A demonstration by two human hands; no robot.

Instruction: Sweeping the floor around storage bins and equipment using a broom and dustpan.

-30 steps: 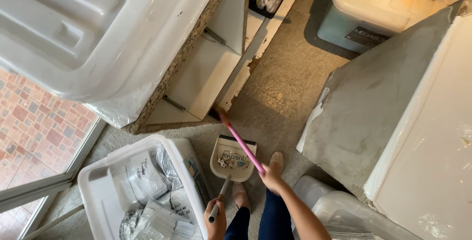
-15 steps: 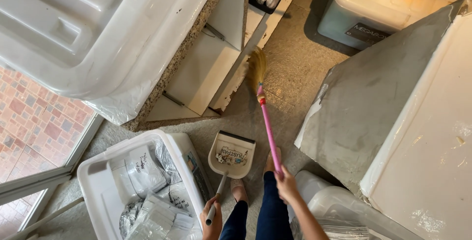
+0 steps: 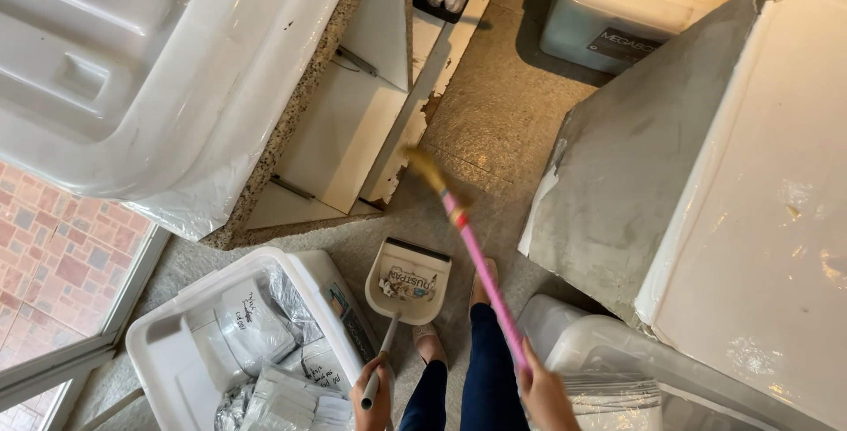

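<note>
My right hand (image 3: 540,387) grips the pink handle of a broom (image 3: 481,263), whose straw-coloured head (image 3: 423,164) reaches the floor by the open cabinet door. My left hand (image 3: 374,394) holds the grey stick of a beige dustpan (image 3: 408,279), which rests flat on the floor in front of my feet. My legs in dark trousers (image 3: 472,369) stand between the two handles.
A white bin (image 3: 168,343) with bagged items sits at the lower left. An open white cabinet (image 3: 353,122) lies under a speckled counter. A large grey-and-white box (image 3: 706,157) stands at right, a clear tub (image 3: 609,369) below it, a lidded container (image 3: 618,7) beyond.
The broom head has swung from near the dustpan out toward the cabinet door. The dustpan has stayed on the floor.
</note>
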